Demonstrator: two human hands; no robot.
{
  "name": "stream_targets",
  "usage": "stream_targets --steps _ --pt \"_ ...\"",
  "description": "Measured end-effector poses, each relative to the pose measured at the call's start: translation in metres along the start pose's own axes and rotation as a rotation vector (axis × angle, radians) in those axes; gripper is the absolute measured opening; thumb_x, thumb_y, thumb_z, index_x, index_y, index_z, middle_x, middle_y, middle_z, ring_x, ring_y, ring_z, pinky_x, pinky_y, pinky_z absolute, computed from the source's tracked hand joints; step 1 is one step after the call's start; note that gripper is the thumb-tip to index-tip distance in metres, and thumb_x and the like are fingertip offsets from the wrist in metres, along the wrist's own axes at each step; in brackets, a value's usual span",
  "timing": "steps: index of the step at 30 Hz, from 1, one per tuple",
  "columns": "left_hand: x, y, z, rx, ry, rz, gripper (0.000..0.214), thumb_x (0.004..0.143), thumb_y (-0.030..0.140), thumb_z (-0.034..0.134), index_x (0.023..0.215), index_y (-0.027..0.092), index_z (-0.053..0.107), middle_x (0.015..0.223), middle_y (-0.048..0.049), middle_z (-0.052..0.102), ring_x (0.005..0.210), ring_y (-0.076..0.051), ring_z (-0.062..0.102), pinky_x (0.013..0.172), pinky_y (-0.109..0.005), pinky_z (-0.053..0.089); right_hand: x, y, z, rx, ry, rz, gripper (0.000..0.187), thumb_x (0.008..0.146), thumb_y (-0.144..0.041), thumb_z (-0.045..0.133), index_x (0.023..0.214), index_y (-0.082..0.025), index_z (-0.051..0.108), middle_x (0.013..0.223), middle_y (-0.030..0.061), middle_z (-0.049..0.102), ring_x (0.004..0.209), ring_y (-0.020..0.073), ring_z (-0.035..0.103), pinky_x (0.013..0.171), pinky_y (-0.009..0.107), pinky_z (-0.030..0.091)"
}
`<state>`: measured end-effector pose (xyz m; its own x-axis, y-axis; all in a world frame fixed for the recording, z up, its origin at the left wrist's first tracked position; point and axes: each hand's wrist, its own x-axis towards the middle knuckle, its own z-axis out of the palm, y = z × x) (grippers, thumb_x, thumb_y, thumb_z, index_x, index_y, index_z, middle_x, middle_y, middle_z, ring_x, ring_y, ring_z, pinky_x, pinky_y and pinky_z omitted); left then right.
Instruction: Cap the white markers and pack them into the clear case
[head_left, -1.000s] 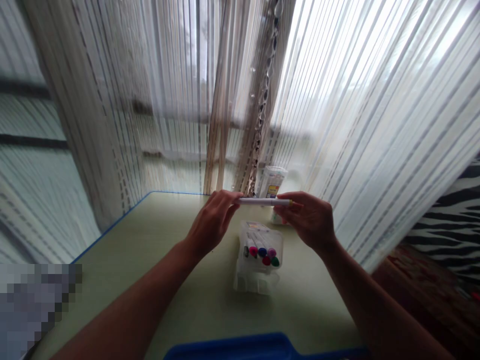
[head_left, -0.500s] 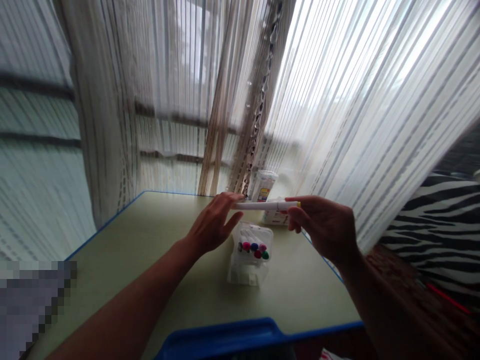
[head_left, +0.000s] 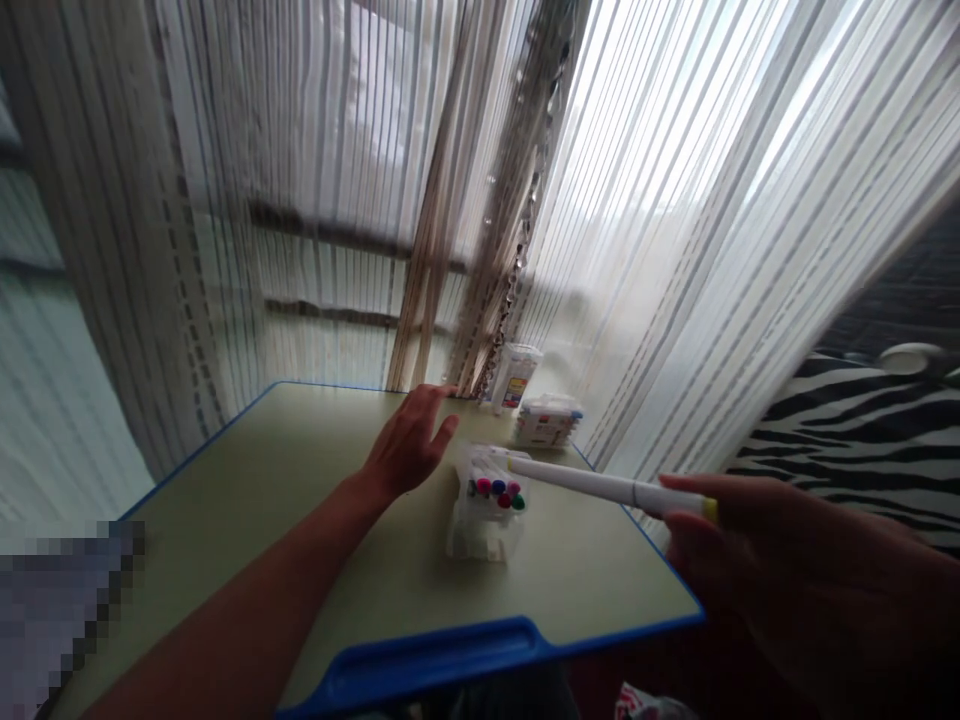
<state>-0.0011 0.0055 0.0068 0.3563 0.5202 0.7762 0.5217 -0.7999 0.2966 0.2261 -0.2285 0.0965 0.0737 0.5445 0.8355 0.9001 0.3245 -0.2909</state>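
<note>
A white marker with yellow ends [head_left: 592,481] is pinched near one end by my right hand [head_left: 780,560], to the right of the table and close to the camera. Its far tip points left, in line with a clear plastic case [head_left: 487,525] that holds several markers with pink, blue, red and green ends. My left hand [head_left: 409,440] hovers above the table just left of that case, its thumb and index finger apart and nothing between them.
Light-topped table [head_left: 300,540] has a blue rim and a blue tray groove [head_left: 442,650] at its front edge. Behind the case stand an upright clear box [head_left: 514,380] and a full marker pack [head_left: 549,421]. Striped string curtains [head_left: 337,150] hang beyond; zebra-patterned fabric [head_left: 825,440] is at right.
My right hand has moved right and nearer the camera with the marker, drawing it away from my left hand. The left hand, now without the marker, has shifted slightly left.
</note>
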Motion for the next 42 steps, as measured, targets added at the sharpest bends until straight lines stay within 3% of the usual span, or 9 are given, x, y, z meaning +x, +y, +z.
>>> stream_targets --steps 6,11,21,32,42 --pt "-0.001 -0.003 0.001 0.012 0.000 -0.009 0.033 0.099 0.029 0.043 0.127 0.014 0.053 0.119 -0.0147 0.061 0.117 -0.029 0.058 0.105 -0.048 0.047 -0.001 -0.007 0.022 0.020 -0.076 -0.136 0.012 0.086 -0.032 0.074 0.095 -0.025 0.077 0.056 -0.0060 0.065 0.041 0.0082 0.057 0.049 0.017 0.052" --pt "-0.001 -0.003 0.001 0.015 -0.007 -0.014 0.033 0.099 0.029 0.045 0.127 0.015 0.052 0.119 -0.0136 0.061 0.116 -0.028 0.058 0.104 -0.048 0.047 0.001 -0.002 0.050 0.030 -0.133 -0.276 0.009 0.088 -0.024 0.072 0.097 -0.022 0.073 0.062 -0.0042 0.069 0.045 0.0089 0.060 0.049 0.018 0.051" --pt "-0.001 -0.003 0.001 0.021 -0.024 -0.022 0.032 0.098 0.027 0.046 0.127 0.014 0.053 0.117 -0.0140 0.061 0.113 -0.028 0.058 0.102 -0.048 0.048 0.002 0.002 0.097 0.012 -0.257 -0.300 0.011 0.091 -0.020 0.066 0.096 -0.013 0.073 0.072 0.0030 0.072 0.052 0.0133 0.062 0.053 0.025 0.048" --pt "-0.001 -0.001 0.003 0.039 -0.032 -0.011 0.032 0.098 0.027 0.046 0.127 0.016 0.052 0.117 -0.0131 0.060 0.113 -0.028 0.058 0.102 -0.047 0.048 -0.003 0.009 0.108 -0.020 -0.315 -0.257 0.009 0.092 -0.019 0.065 0.096 -0.016 0.072 0.079 0.0031 0.071 0.054 0.0135 0.059 0.057 0.027 0.046" --pt "-0.001 -0.003 0.003 0.037 -0.032 0.004 0.032 0.098 0.027 0.046 0.128 0.016 0.052 0.117 -0.0133 0.061 0.112 -0.027 0.060 0.101 -0.047 0.049 -0.004 0.010 0.094 -0.012 -0.233 -0.268 0.012 0.092 -0.026 0.067 0.099 -0.018 0.072 0.071 0.0011 0.070 0.049 0.0121 0.058 0.053 0.025 0.047"
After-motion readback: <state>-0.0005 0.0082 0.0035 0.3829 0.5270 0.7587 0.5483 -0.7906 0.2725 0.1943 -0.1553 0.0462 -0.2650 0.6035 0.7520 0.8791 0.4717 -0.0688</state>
